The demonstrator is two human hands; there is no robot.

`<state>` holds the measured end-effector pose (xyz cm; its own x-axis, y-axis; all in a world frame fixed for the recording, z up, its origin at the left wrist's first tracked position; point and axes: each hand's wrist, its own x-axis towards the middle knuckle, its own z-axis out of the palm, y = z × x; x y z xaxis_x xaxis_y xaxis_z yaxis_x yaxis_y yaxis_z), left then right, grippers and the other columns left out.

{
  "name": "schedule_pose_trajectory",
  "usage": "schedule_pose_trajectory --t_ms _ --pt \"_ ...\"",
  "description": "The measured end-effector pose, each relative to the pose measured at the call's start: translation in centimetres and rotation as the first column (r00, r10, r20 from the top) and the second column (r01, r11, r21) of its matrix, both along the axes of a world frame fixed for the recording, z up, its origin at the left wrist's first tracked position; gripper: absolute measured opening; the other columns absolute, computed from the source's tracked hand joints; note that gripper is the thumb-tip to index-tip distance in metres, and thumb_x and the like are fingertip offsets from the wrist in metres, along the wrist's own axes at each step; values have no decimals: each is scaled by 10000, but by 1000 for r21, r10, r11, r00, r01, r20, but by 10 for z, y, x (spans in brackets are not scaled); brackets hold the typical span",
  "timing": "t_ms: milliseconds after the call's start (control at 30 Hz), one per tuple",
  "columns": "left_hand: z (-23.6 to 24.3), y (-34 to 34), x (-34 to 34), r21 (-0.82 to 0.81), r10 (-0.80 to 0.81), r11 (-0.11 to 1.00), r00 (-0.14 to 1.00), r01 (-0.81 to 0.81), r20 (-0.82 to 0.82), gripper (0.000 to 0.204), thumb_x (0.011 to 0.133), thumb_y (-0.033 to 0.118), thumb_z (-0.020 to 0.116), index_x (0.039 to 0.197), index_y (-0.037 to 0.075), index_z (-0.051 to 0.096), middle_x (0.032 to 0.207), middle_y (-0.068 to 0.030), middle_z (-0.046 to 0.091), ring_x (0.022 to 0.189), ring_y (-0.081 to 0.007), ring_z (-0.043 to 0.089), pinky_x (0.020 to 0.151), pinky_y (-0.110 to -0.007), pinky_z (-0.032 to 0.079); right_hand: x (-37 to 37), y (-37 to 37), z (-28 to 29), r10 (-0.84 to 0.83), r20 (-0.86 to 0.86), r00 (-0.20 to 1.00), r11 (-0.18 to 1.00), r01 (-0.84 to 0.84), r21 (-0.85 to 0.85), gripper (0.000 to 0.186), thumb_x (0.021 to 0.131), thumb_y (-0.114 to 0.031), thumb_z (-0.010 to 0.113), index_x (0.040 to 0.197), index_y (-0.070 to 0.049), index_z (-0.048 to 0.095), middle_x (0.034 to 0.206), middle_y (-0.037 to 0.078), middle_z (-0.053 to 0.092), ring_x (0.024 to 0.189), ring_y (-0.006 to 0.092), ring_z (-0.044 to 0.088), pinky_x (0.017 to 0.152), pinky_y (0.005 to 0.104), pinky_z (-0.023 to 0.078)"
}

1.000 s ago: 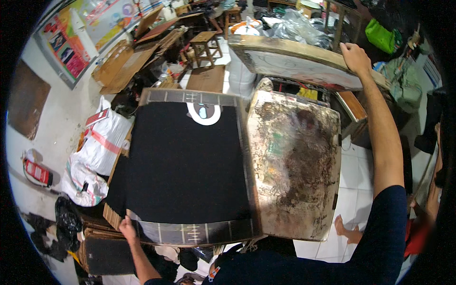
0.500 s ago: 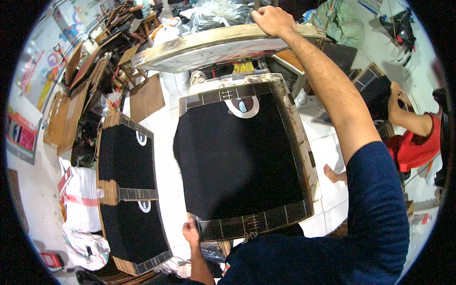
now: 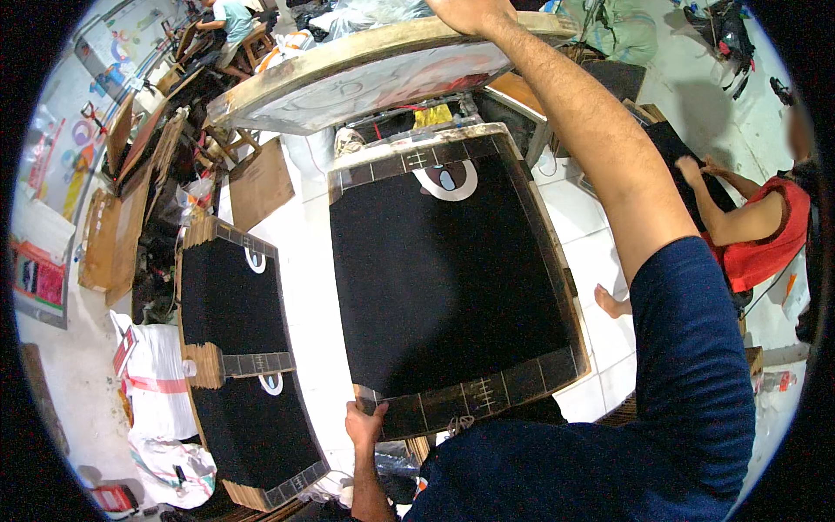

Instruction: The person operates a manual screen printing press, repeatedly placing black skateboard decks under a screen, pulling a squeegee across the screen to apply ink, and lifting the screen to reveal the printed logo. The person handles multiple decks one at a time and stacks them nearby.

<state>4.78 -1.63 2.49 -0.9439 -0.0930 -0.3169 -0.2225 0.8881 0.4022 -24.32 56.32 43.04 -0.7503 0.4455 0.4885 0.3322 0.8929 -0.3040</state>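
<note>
A board covered with black cloth (image 3: 426, 287) lies in front of me, with dark ruled strips along its near and far ends and a printed white-and-brown eye (image 3: 450, 180) near the far end. My left hand (image 3: 364, 424) grips the board's near left corner, thumb on top and fingers underneath. Beyond the board, a large printing screen frame (image 3: 287, 87) stands tilted up, its pale mesh smudged with red and grey. My right hand (image 3: 477, 16) is closed over the frame's upper rim, its fingers partly cut off by the picture's edge.
At left are two stacks of boards with black cloth (image 3: 230, 300) bearing the same eye print. White sacks (image 3: 159, 383) sit beside them. Cardboard (image 3: 263, 184) lies on the white tiled floor. At right, a person in red (image 3: 770, 235) leans over another black board. Another person sits far left.
The cloth's left edge, wavy before, now lies straight. My left thumb has come onto the board's corner. The frame and right hand appear farther left and higher. The person in red now reaches over the board.
</note>
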Motion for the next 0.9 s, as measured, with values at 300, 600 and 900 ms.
schedule_pose_trajectory --t_ms 300,600,900 --pt "21 18 -22 -10 -22 1000 1000 22 11 702 686 452 939 1033 -59 605 943 -279 725 921 -460 715 823 -501 559 -8 5 5 4 -7 1000 999 -3 49 622 902 -557 521 1070 -12 769 1129 286 715 1113 440 688 981 511 544" --pt "-6 16 -25 -44 -15 999 997 18 76 827 701 425 942 1201 -35 472 1025 -279 720 970 -460 711 850 -497 560 -6 2 6 -19 -38 999 1000 19 2 607 895 -534 528 1055 -4 775 1126 288 717 1101 440 695 967 505 550" --pt "-4 40 -70 -77 -152 986 987 147 -60 990 735 441 896 1444 -74 434 1356 -320 549 1269 -475 535 1089 -556 423 57 -22 -63 95 -39 995 995 -95 19 440 949 -483 543 977 -114 780 966 166 761 938 357 738 844 495 578"
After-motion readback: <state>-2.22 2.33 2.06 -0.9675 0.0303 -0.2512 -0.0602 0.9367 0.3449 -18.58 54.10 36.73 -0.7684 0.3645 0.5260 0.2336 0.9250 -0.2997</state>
